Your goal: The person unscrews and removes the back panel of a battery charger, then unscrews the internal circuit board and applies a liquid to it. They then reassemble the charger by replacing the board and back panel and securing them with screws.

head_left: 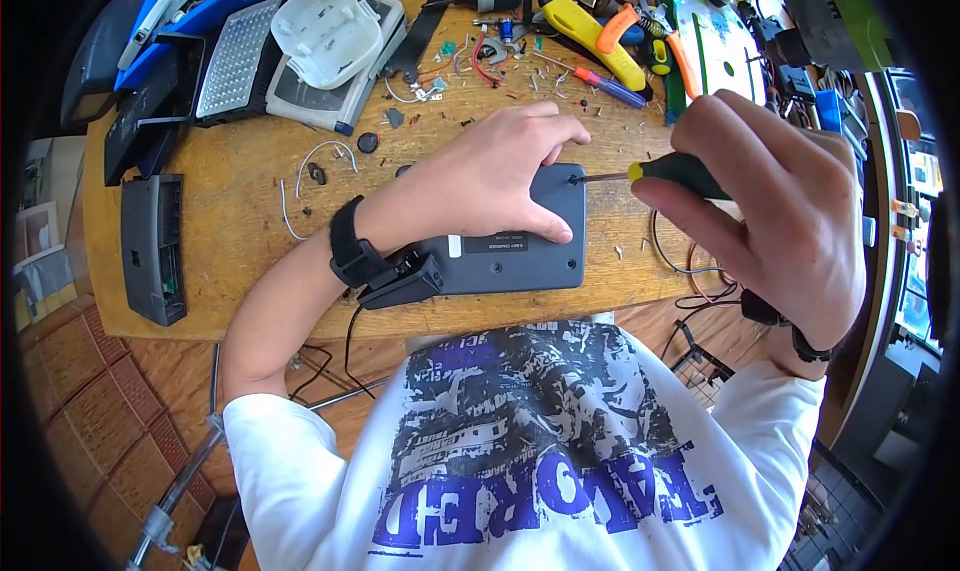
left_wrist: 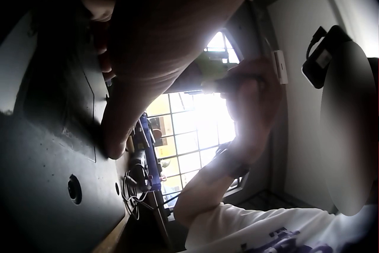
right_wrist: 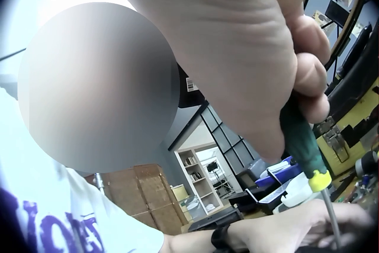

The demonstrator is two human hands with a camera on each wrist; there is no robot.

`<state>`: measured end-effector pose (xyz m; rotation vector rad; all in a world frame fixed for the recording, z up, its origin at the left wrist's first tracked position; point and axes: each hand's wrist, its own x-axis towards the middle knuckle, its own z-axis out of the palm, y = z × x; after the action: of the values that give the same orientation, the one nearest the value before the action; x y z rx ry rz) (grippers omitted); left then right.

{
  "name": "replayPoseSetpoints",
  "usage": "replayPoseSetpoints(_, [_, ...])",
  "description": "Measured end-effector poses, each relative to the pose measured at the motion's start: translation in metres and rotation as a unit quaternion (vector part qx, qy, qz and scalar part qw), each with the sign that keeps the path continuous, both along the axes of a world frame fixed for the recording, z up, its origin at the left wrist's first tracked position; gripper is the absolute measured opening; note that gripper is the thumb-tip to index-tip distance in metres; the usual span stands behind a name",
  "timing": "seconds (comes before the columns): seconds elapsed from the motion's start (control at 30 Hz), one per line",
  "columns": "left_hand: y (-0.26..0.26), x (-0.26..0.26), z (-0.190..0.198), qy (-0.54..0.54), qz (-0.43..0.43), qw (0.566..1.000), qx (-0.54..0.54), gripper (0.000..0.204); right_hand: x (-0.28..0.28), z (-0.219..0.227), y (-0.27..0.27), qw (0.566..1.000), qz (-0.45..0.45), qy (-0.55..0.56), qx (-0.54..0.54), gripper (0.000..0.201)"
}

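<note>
- I see the dark case (head_left: 540, 273) on the wooden table (head_left: 235, 206), near side.
- Left hand (head_left: 490, 176): fingers open, resting across the case; I advise even downward pressure.
- Right hand (head_left: 790, 211): fingers grip the screwdriver (head_left: 682, 172), tip at the far right corner hole (head_left: 575, 180); align shaft squarely.

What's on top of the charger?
The left hand lies across the charger, thumb near the label; the screwdriver meets the far right corner hole. What's beneath the hand and wrist is covered, so I can't tell.
</note>
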<state>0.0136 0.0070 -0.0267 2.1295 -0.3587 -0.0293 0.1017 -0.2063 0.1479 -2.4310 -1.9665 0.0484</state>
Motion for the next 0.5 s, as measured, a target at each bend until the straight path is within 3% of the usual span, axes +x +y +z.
replayPoseSetpoints(0.03, [0.000, 0.000, 0.000, 0.003, -0.001, 1.000, 0.005, 0.084, -0.001, -0.001, 0.002, 1.000, 0.001, -0.001, 0.000, 0.035])
replayPoseSetpoints(0.1, [-0.001, 0.000, 0.000, 0.005, -0.003, 1.000, 0.010, 0.087, -0.003, -0.008, 0.008, 0.995, 0.002, 0.032, 0.098, 0.036])
replayPoseSetpoints(0.2, [-0.001, 0.000, 0.000, -0.003, 0.001, 1.000, 0.009, 0.084, 0.006, -0.014, 0.006, 0.989, 0.041, 0.077, 0.117, 0.038])
replayPoseSetpoints(0.3, [0.000, -0.001, -0.002, -0.001, 0.001, 1.000, 0.011, 0.082, 0.001, -0.003, 0.007, 0.999, 0.013, -0.004, 0.040, 0.037])
replayPoseSetpoints(0.4, [0.001, 0.000, -0.002, -0.002, -0.002, 1.000, 0.010, 0.082, 0.005, 0.000, -0.003, 1.000, -0.019, 0.000, -0.009, 0.036])
replayPoseSetpoints(0.5, [-0.001, 0.000, -0.003, -0.012, 0.001, 1.000, 0.020, 0.081, 0.001, -0.006, 0.002, 0.997, 0.004, -0.002, 0.072, 0.035])
